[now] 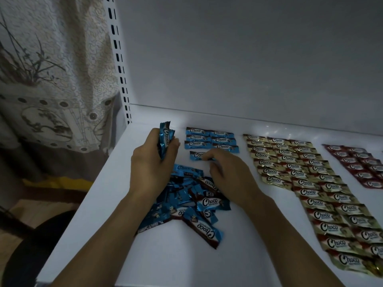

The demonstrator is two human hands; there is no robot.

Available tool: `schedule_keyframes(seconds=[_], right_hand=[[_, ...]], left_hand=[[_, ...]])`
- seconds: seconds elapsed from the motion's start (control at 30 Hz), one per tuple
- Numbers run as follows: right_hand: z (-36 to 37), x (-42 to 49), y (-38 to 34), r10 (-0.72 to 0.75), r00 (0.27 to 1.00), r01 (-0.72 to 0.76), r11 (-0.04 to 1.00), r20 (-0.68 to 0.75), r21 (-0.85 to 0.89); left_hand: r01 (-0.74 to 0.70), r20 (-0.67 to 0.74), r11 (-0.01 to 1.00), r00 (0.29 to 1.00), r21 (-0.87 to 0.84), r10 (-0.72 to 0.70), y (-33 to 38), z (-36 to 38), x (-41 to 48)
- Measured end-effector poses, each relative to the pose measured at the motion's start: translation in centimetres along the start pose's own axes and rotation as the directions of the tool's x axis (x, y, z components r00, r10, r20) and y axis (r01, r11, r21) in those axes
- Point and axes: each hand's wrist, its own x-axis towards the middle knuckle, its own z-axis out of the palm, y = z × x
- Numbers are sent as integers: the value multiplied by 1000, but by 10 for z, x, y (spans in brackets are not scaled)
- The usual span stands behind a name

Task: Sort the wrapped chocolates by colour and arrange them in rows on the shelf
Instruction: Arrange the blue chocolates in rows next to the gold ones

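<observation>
On the white shelf (pixel 103 204) lies a loose pile of blue wrapped chocolates (pixel 186 201) in front of me. My left hand (pixel 151 160) grips a small bunch of blue chocolates (pixel 165 139) upright above the pile. My right hand (pixel 230 172) pinches one blue chocolate (pixel 198 155) flat on the shelf, just below the blue rows (pixel 210 138). Those rows are two columns wide. Right of them lie the gold rows (pixel 306 183), and red rows (pixel 360 164) sit at the far right.
The shelf's white back panel (pixel 248 59) rises behind the rows. A slotted upright (pixel 121 65) stands at the left corner, with a patterned curtain (pixel 51 69) beyond it. The shelf's front edge runs along the lower left.
</observation>
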Motion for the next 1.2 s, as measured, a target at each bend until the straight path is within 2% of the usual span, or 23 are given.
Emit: schedule_keyframes(seconds=[0.03,0.1,0.17,0.27,0.33,0.43,0.53,0.6,0.67,0.7,0.77,0.8,0.9,1.0,1.1,1.2], right_hand=[[0,0,1,1,1000,-1,1000,7,8],[2,1,1,-4,1000,3,1000,20,24],[5,3,2,-22,999,22,999,22,33],[10,5,4,-74,997,74,997,2,35],[11,5,5,-73,997,74,996,-20,53],[9,6,6,-55,993,58,998,-102,34],[7,7,7,-35,996,37,999,-79,21],[8,6,5,-42,996,43,999,-79,14],[6,6,-1,1,989,14,995,-145,101],[2,6,-8,48,985,-9,975,-169,223],[-3,6,-25,130,983,-44,849,-128,526],[-5,6,-31,145,985,-54,780,-97,624],[-7,3,-42,137,989,-62,725,-54,686],[-14,2,-43,245,966,-99,641,-81,761],[-24,4,-39,342,934,-68,461,-107,885],[-27,3,-39,343,939,-66,167,5,984]], left_hand=[[24,1,999,1000,-46,-24,2,0,1],[144,13,953,989,-265,-146,8,0,3],[272,55,826,958,-494,-282,14,-2,7],[347,98,684,922,-642,-376,18,-6,12],[376,131,630,907,-679,-399,19,-6,13],[413,194,621,900,-666,-390,20,-3,12],[436,243,631,896,-641,-372,22,-1,11],[471,287,588,878,-657,-383,25,0,11],[509,344,525,857,-682,-385,28,0,10],[519,368,513,852,-684,-372,29,0,10],[515,404,540,857,-665,-320,29,1,8],[505,419,571,861,-647,-288,29,2,6],[492,467,631,856,-599,-224,31,5,0],[507,470,629,849,-590,-244,31,5,-1],[526,454,588,845,-615,-281,28,1,1],[570,497,504,819,-649,-288,27,2,-2]])
